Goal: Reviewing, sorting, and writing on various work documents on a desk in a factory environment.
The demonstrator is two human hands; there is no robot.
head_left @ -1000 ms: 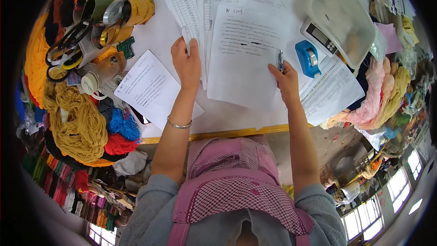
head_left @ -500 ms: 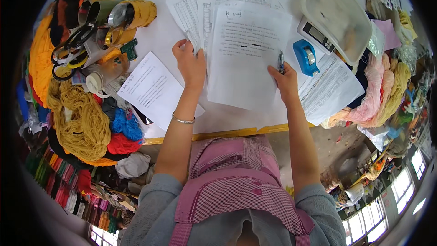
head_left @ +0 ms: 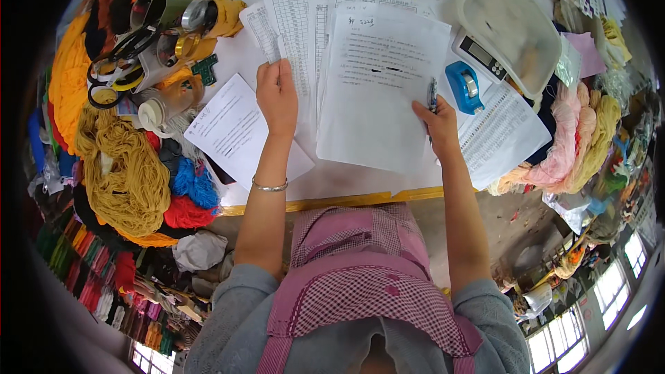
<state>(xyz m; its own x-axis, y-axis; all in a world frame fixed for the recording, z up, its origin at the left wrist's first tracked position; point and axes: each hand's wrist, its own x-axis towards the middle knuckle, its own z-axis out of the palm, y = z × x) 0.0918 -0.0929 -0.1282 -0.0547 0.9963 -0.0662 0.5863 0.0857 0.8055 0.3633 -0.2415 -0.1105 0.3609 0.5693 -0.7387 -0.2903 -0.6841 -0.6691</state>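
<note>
My left hand [head_left: 278, 100], a silvery bangle on its wrist, is closed, its fingertips pinching the lower edge of a printed table sheet [head_left: 286, 10]. That sheet lies fanned out with others, partly under the written page [head_left: 377, 118] in the middle of the desk. At this page's right edge is my right hand [head_left: 440, 128], with a pen [head_left: 433, 95] held upright in its fingers. Its thumb rests on the page's edge. Left of my left hand lies another sheet with lines of writing [head_left: 235, 125], on top of a second paper.
On the left are scissors [head_left: 114, 73], a clear bottle [head_left: 166, 107], a black clip [head_left: 206, 69] and tan yarn [head_left: 125, 180]. A blue tape dispenser [head_left: 464, 86], a scale [head_left: 478, 55] bearing a plastic tub [head_left: 512, 21], and pink yarn [head_left: 562, 138] are on the right.
My left hand has moved slightly up and left, its fingers drawn closer together. The table sheets beneath are fanned further left, showing one more sheet. My right hand has barely shifted.
</note>
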